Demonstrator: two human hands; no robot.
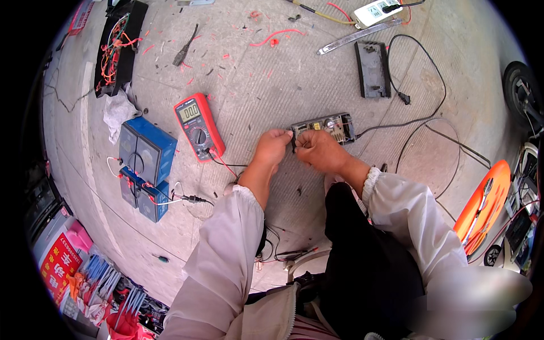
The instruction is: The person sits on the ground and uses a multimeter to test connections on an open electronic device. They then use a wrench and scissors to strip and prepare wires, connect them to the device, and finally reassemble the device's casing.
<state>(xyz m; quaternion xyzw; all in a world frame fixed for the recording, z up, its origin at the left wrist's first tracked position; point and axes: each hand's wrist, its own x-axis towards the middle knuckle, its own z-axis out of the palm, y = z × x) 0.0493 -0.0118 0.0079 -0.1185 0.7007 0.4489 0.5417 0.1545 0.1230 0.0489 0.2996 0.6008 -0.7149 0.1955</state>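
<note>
An opened charger with a bare circuit board (341, 128) lies on the concrete in front of me, its black cord leaving from the right end. At its left end my left hand (273, 148) is closed in a pinch, thumb and forefinger together. My right hand (322, 152) is curled close beside it, over the charger's near edge, fingers pressed together. A short dark piece shows between the two hands, too small to name. What each set of fingertips holds is hidden. To the left lies a red multimeter (199, 127), display lit, its leads running toward my left wrist.
Blue batteries (148, 148) with wires stand at left, below a black case of tangled wires (117, 51). An empty black casing half (373, 69), a metal bar (357, 37) and a white power strip (378, 11) lie farther off. An orange tray (481, 207) is at right.
</note>
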